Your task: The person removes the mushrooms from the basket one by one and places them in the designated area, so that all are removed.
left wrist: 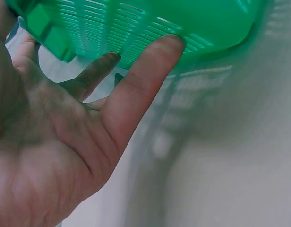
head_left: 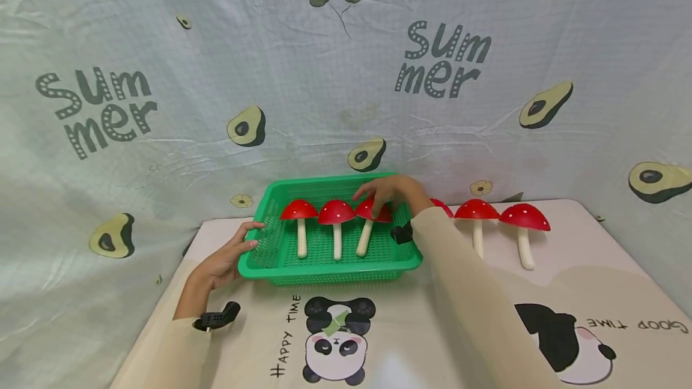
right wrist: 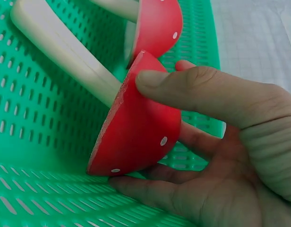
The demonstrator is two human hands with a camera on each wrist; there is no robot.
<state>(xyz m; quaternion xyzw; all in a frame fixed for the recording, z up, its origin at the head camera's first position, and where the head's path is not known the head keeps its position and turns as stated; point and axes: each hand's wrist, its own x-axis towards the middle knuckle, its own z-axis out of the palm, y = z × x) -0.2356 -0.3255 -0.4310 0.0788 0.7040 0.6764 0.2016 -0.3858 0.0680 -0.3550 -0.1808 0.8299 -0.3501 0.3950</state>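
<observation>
A green plastic basket [head_left: 330, 272] holds three toy mushrooms with red, white-dotted caps and cream stems: a left mushroom [head_left: 300, 211], a middle mushroom [head_left: 337, 215] and a right mushroom [head_left: 364, 238]. My right hand [head_left: 390, 189] reaches over the back right rim and grips the right mushroom's cap [right wrist: 141, 123], thumb on one side and fingers curled round the other. The stem of that mushroom points toward the basket's front. At the basket's left side, my left hand [head_left: 224, 260] touches the rim and outer wall, its thumb [left wrist: 145, 75] and fingers fairly straight.
More toy mushrooms lie on the table right of the basket: one cap [head_left: 442, 206] partly behind my right arm, another mushroom [head_left: 477, 210] and a far-right mushroom [head_left: 524, 217]. A printed sheet [head_left: 346, 77] stands behind. The tablecloth [head_left: 248, 341] bears panda prints.
</observation>
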